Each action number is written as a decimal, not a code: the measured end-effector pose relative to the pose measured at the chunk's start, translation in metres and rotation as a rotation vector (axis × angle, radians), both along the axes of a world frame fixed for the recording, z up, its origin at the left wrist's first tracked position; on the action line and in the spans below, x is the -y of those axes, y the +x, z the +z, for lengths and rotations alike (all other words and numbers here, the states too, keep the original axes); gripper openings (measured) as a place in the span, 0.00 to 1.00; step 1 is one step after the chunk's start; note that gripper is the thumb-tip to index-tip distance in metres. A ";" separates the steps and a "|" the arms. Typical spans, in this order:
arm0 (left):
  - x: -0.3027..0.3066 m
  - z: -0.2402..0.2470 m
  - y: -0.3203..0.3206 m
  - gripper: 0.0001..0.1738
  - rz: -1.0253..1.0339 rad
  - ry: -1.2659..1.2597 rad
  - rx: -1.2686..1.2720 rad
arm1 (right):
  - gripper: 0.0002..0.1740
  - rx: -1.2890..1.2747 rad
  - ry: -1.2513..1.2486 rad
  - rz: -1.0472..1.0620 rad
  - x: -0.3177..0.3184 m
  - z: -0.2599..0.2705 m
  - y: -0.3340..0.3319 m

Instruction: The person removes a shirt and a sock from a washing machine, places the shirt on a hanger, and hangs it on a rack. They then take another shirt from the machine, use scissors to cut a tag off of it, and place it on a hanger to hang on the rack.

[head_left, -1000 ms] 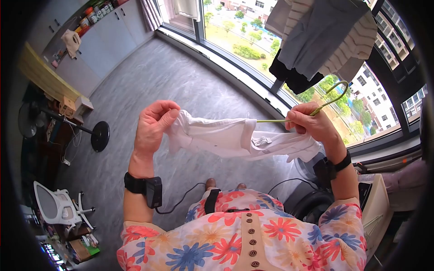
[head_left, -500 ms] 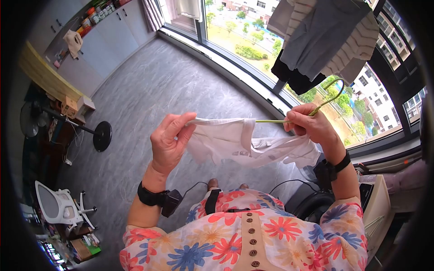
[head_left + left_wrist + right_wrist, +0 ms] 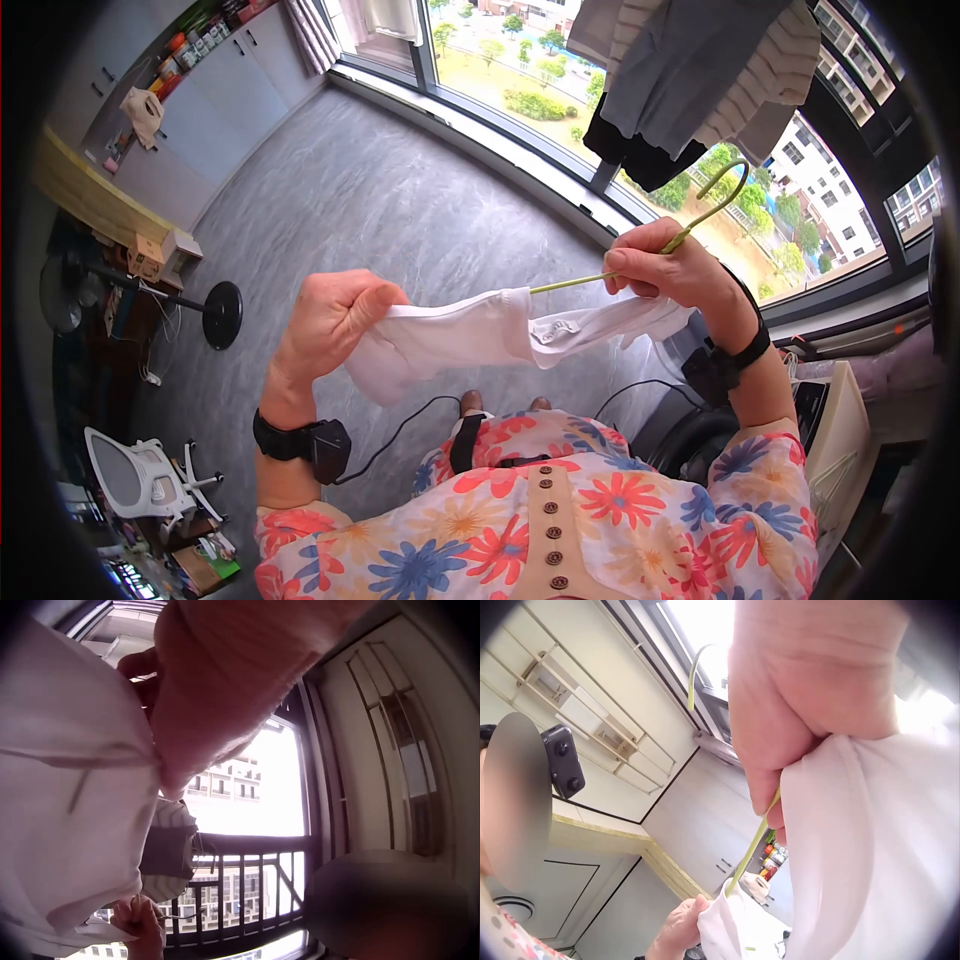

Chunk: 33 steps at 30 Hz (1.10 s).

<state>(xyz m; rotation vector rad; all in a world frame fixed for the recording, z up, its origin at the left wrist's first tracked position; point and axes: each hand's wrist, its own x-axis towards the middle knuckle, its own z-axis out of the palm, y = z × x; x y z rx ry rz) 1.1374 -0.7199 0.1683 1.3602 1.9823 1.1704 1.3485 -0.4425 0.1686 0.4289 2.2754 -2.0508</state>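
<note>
A white garment [image 3: 450, 335] is stretched between the two hands in the head view. The left hand [image 3: 335, 325] pinches its left end between thumb and fingers. The right hand [image 3: 675, 265] grips a green hanger [image 3: 712, 212] below its hook, which stands up and to the right. One arm of the hanger runs left into the garment's neck opening, and the garment's right part hangs below the right hand. In the right wrist view the right hand [image 3: 817, 682] holds the green hanger [image 3: 746, 859] beside the white cloth [image 3: 832, 847].
Grey, striped and black clothes [image 3: 690, 70] hang by the window at the upper right. A black round stand base [image 3: 222, 314] and a white chair [image 3: 150, 475] are at the left. A pale cabinet [image 3: 835, 430] stands at the right, near a dark round appliance [image 3: 670, 430].
The left hand has moved left and down from half a second ago, drawing its end of the garment out. The right hand and hanger have shifted slightly left, and the hanger arm now tilts.
</note>
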 end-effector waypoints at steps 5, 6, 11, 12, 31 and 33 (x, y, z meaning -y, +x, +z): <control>-0.026 -0.003 0.023 0.13 -0.052 0.043 -0.463 | 0.17 -0.063 0.202 0.030 0.016 -0.007 -0.018; -0.030 -0.005 0.029 0.11 -0.078 0.004 -0.529 | 0.17 -0.058 0.206 0.018 0.020 -0.006 -0.022; -0.034 -0.003 0.029 0.05 0.061 -0.012 -0.284 | 0.12 -0.189 0.292 0.036 0.003 -0.008 -0.016; -0.031 0.000 0.027 0.04 0.099 0.029 -0.306 | 0.12 -0.324 0.294 0.045 -0.006 -0.010 -0.011; 0.005 0.020 0.006 0.07 0.170 0.079 -0.290 | 0.22 0.051 -0.421 -0.527 -0.071 -0.136 0.049; 0.010 0.018 0.001 0.07 0.165 0.064 -0.281 | 0.11 -0.072 -0.423 -0.714 -0.075 -0.122 0.047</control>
